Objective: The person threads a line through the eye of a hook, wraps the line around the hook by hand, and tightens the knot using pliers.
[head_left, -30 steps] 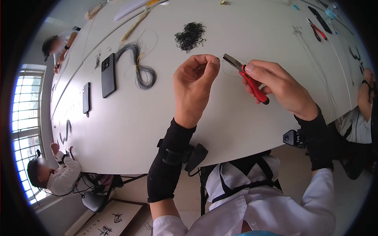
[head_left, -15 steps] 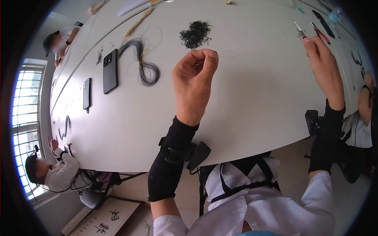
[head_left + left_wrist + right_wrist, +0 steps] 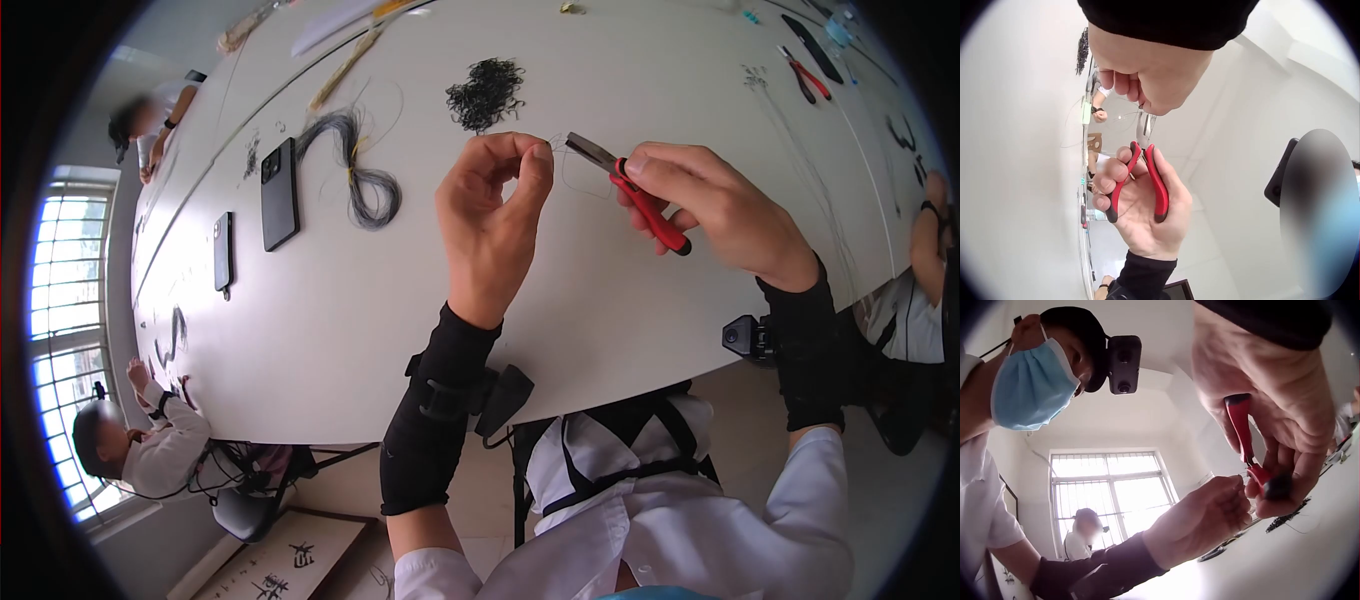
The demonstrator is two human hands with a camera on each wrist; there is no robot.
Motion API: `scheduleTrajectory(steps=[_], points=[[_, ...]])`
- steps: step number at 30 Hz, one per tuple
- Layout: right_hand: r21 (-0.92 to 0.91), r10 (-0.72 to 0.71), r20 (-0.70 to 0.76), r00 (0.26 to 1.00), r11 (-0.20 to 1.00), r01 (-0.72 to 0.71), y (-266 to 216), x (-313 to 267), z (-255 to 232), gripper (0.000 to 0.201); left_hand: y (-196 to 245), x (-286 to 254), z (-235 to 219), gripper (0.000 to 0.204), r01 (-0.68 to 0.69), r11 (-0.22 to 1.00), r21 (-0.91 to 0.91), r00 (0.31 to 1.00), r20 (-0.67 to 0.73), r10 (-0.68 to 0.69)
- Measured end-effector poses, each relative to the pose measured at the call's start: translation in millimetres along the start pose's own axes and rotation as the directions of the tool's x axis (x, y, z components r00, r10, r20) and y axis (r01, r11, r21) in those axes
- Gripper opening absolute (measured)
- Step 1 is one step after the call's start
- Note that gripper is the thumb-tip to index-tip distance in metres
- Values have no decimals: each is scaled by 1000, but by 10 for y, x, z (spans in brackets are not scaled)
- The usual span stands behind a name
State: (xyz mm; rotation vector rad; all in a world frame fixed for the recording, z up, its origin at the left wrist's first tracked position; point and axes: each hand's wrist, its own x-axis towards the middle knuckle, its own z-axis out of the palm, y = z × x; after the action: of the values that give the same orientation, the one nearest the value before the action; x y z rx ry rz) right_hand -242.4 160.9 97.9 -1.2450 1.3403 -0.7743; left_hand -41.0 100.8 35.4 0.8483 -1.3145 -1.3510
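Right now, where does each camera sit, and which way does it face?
Head: head-worn, facing forward and down at the table; left hand, right hand, black sleeves, white shirt show.
Left wrist: on that wrist, facing the red-handled pliers; both hands show.
Right wrist: on that wrist, facing past the red-handled pliers toward the barred window; both hands, blue mask show.
Both wrist views share the red-handled pliers.
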Motion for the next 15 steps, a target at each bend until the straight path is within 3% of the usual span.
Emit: scheduleTrajectory(steps=[2, 3, 4, 5, 7, 10, 13, 15], points=[[-121, -26, -48, 998, 992, 19, 22, -34, -198, 40, -9, 12, -30, 15, -10, 1000, -6, 1000, -25, 10], [-315, -47, -174, 984, 949, -10, 68, -30, -369, 40, 4, 17, -33, 16, -6, 1000, 9, 999, -45, 7], [-660, -211, -383, 899, 743, -107, 164, -23, -534, 42, 30, 21, -31, 16, -3, 1000, 23, 998, -67, 4], [-787, -374, -534, 758, 547, -284, 281, 13, -671, 43, 42, 18, -29, 16, 1, 999, 36, 996, -87, 2], [-742, -340, -651, 679, 476, -473, 292, -53, -906, 42, 32, 18, -24, 16, -11, 1000, 6, 998, -66, 12], [-539, -145, -598, 788, 800, -263, 230, -188, -1024, 40, 20, 11, -23, 15, -15, 1000, 5, 998, -59, 15], [-327, -106, -408, 907, 944, -37, 179, -233, -873, 38, 14, 13, -5, 13, -19, 1000, 1, 998, -55, 19], [-184, -54, -305, 951, 983, -4, 112, -262, -712, 39, 6, 15, -1, 15, -33, 999, 4, 998, -45, 33]])
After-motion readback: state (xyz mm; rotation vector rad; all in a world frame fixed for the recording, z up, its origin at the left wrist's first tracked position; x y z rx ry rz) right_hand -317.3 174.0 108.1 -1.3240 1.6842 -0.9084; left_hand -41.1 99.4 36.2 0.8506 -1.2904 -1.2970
